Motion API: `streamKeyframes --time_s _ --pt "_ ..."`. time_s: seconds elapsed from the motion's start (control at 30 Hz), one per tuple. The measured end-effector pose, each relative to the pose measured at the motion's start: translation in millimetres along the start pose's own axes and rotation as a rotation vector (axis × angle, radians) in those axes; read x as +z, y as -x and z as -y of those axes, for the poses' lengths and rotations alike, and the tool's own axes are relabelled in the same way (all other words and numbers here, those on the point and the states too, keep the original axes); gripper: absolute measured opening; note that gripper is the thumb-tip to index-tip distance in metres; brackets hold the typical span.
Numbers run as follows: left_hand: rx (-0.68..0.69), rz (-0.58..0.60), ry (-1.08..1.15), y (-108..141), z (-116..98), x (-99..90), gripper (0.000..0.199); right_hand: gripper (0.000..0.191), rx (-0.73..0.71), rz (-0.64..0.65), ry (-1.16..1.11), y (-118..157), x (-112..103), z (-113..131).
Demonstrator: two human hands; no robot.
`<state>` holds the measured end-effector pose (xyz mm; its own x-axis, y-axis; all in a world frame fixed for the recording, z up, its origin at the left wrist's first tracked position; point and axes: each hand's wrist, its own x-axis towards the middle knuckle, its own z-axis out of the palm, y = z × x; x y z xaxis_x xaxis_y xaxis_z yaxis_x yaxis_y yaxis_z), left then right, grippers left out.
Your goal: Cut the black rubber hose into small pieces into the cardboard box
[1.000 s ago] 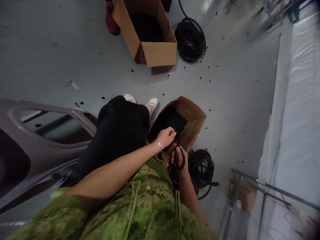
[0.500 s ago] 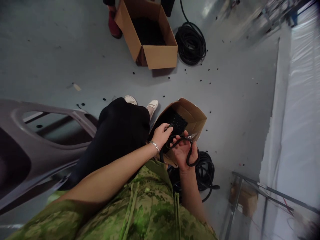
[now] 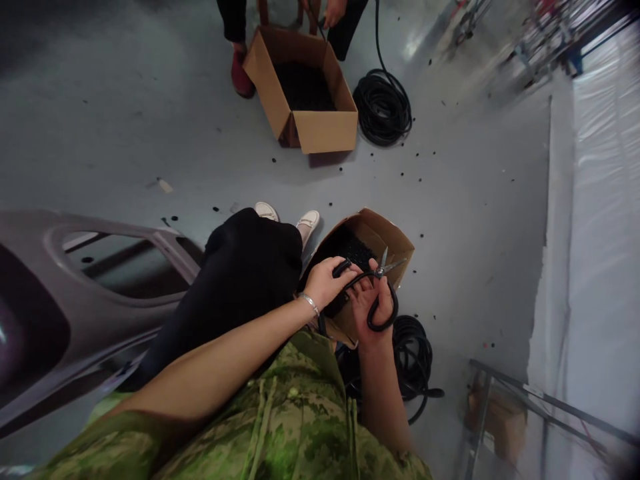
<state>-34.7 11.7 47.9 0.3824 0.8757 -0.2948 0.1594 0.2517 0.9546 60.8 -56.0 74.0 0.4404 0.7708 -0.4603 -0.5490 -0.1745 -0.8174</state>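
Observation:
My left hand [image 3: 324, 285], a silver bracelet at its wrist, is closed around the end of a black ribbed hose [image 3: 342, 268]. The hose tip sticks out past thumb and fingers. My right hand [image 3: 369, 310] grips black-handled scissors [image 3: 381, 271], the thumb through one loop. Their blades are spread apart and point away from me, to the right of the hose end. Both hands are over an open cardboard box [image 3: 397, 241] that holds small black pieces [image 3: 356, 249]. Beside my right wrist lies a coil of black hose [image 3: 413, 350], partly hidden by my arm.
Farther off stands another cardboard box [image 3: 327, 132] with black contents, a coiled hose [image 3: 384, 110] beside it. Another person's hand [image 3: 334, 11] is above that box. A grey car body panel [image 3: 115, 300] lies at left. Black bits dot the floor; a metal frame [image 3: 540, 393] stands at right.
The scissor blades have spread wider. More of the hose end now shows in my left hand. The view has shifted slightly, bringing the other person's hand into sight.

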Motion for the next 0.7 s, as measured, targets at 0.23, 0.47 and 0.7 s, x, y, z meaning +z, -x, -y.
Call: streamKeyframes --time_s 0.23,0.47,0.7 --pt "-0.153 -0.067 0.147 -1.5 -0.5 0.2 0.030 0.048 0.024 0.079 -0.037 0.6 -0.4 5.8" --pt "-0.189 0.007 0.211 1.6 -10.5 -4.0 0.028 0.048 0.011 0.048 -0.038 -0.6 2.7 8.2" --pt "-0.022 0.004 -0.096 1.3 -7.7 -7.2 0.020 0.043 0.000 0.000 -0.077 5.3 11.5 10.8"
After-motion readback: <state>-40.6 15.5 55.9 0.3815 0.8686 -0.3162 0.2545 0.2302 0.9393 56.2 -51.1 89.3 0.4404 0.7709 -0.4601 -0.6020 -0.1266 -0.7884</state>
